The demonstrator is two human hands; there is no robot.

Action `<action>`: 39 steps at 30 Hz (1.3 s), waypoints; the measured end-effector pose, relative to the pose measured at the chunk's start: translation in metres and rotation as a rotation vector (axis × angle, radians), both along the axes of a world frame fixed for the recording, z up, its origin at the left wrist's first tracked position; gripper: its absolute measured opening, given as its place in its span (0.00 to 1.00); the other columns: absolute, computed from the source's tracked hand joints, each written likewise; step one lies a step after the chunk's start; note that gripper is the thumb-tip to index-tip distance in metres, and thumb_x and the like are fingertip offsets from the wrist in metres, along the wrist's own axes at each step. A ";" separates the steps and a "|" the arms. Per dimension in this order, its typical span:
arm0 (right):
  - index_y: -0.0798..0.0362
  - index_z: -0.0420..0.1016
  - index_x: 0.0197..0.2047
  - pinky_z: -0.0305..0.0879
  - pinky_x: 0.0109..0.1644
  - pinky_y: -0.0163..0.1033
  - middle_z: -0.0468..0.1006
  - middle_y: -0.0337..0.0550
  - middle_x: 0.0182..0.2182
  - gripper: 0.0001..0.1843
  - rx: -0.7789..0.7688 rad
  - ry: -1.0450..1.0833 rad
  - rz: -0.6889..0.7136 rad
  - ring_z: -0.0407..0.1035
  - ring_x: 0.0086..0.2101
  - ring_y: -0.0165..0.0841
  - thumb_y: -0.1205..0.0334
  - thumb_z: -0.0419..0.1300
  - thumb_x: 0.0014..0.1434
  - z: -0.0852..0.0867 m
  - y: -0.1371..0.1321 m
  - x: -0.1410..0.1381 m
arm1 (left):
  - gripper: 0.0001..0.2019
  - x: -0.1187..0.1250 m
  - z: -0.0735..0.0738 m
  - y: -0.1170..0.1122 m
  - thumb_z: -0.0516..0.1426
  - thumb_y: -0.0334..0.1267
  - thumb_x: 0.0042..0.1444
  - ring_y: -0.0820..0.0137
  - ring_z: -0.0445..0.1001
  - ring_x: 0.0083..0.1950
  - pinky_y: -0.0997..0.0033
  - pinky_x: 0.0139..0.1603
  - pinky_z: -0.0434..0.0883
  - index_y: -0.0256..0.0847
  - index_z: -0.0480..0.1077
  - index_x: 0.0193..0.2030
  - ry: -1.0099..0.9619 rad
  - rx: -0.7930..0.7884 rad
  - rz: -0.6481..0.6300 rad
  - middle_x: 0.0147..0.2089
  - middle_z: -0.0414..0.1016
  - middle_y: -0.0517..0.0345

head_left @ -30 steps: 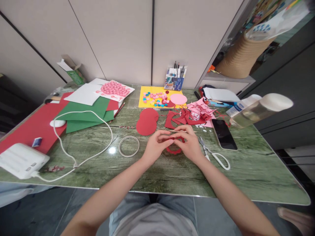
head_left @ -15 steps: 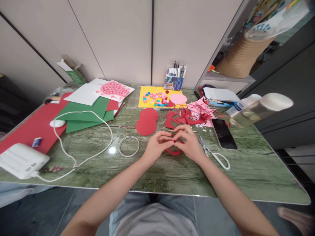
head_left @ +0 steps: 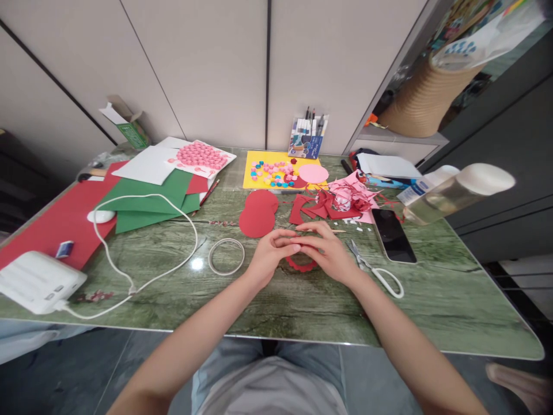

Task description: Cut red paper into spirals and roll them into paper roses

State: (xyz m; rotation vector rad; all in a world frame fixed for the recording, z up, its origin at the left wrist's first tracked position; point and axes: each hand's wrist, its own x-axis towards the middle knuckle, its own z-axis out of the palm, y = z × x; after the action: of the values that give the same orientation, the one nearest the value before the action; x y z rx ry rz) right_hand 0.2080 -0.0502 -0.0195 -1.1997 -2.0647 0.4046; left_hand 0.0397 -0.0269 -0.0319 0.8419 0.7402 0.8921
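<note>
My left hand (head_left: 268, 253) and my right hand (head_left: 330, 252) meet above the middle of the table, fingertips together. Both are closed on a red paper piece with a scalloped edge (head_left: 302, 266); its lower rim shows beneath the fingers, and the rest is hidden. To the right of my right hand lie scissors (head_left: 375, 271) with white handles, blades towards the back. Smooth red paper circles (head_left: 257, 214) overlap just behind my left hand. Red paper offcuts (head_left: 317, 206) are spread behind both hands. A thin pale ring (head_left: 210, 257) rests left of my left hand.
A phone (head_left: 394, 235) and a tilted clear bottle (head_left: 453, 196) are at the right. Yellow card (head_left: 247, 180) bears small coloured pieces. Green paper (head_left: 142, 213), a looping white cable (head_left: 196, 236) and a white power bank (head_left: 41, 282) occupy the left.
My right hand's fingers have shifted slightly left and flattened across the left fingertips. The scalloped red paper has moved a little left with them.
</note>
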 end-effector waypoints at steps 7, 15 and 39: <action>0.41 0.74 0.46 0.60 0.52 0.52 0.72 0.43 0.46 0.13 0.032 0.012 -0.073 0.63 0.48 0.40 0.64 0.55 0.60 -0.004 -0.001 -0.004 | 0.16 0.002 0.000 -0.002 0.64 0.34 0.43 0.74 0.75 0.35 0.73 0.41 0.68 0.38 0.69 0.41 -0.002 0.034 0.021 0.33 0.78 0.58; 0.42 0.78 0.38 0.60 0.50 0.52 0.72 0.42 0.42 0.08 0.086 0.103 -0.155 0.64 0.45 0.40 0.64 0.61 0.54 -0.006 0.000 -0.002 | 0.17 0.005 0.004 -0.005 0.65 0.34 0.42 0.72 0.75 0.35 0.71 0.41 0.69 0.38 0.70 0.40 0.018 0.046 0.012 0.34 0.78 0.57; 0.49 0.73 0.30 0.62 0.47 0.47 0.67 0.43 0.40 0.04 -0.003 0.133 -0.128 0.64 0.43 0.38 0.63 0.64 0.50 -0.001 0.000 -0.003 | 0.16 0.006 0.003 -0.005 0.65 0.34 0.40 0.73 0.74 0.32 0.73 0.37 0.68 0.37 0.71 0.38 0.052 0.030 0.004 0.32 0.78 0.58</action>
State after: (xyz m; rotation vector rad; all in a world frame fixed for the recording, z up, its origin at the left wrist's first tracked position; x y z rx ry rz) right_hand 0.2051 -0.0505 -0.0203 -1.2646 -1.8641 0.4149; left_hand 0.0459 -0.0323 -0.0294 0.8930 0.7756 0.8895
